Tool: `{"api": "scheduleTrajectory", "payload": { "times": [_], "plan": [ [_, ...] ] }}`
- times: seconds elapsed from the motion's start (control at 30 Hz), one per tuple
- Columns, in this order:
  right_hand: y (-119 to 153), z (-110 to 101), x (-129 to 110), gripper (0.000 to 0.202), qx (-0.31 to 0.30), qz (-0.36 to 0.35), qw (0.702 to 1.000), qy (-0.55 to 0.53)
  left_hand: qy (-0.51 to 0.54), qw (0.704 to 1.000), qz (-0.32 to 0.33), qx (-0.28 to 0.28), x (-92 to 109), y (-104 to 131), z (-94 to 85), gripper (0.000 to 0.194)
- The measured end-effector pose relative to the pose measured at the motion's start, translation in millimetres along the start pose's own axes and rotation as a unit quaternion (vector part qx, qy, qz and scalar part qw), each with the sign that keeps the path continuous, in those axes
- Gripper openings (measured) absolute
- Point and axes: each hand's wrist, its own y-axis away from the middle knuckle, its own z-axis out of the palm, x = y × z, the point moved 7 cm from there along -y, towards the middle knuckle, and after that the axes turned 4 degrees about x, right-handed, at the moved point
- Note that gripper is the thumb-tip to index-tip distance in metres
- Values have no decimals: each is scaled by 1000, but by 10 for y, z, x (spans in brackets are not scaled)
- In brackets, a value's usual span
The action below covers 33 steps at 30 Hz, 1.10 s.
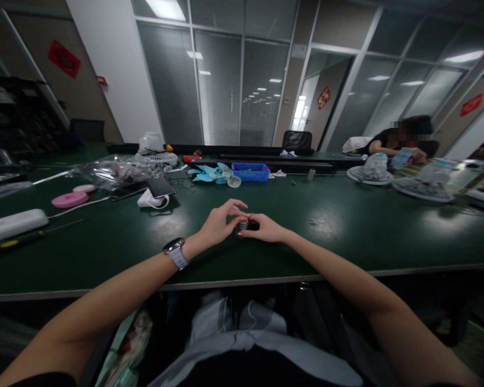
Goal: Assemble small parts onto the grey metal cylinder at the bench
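A small greyish metal cylinder [242,226] stands at the middle of the green table, partly hidden by my fingers. My right hand [266,228] pinches it from the right between thumb and fingers. From the left, my left hand [221,223] has its thumb at the top of the cylinder, with the other fingers arched over it. A watch [176,251] with a grey strap is on my left wrist. The exact kind of cylinder is too small to tell.
Beyond my hands lie blue fan blades [210,173] and a blue basket [250,172]. Left are a white charger [151,199], a phone [161,187], a pink round case [70,200] and a power strip [16,226]. A person [387,142] sits far right behind fan parts [371,171].
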Motion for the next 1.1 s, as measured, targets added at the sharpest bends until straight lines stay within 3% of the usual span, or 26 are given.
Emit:
{"api": "scheduleTrajectory", "payload": {
  "times": [0.43,0.83,1.1],
  "plan": [
    [-10,6,-26,37,-13,-12,1000,-14,13,999,-37,23,-102,-3,-46,29],
    [-4,1,1,43,-7,-15,1000,15,80,995,-51,-13,-155,-9,9,23],
    [-5,6,-2,36,-1,-17,1000,-11,24,996,-73,46,-139,-14,-73,22]
  ]
}}
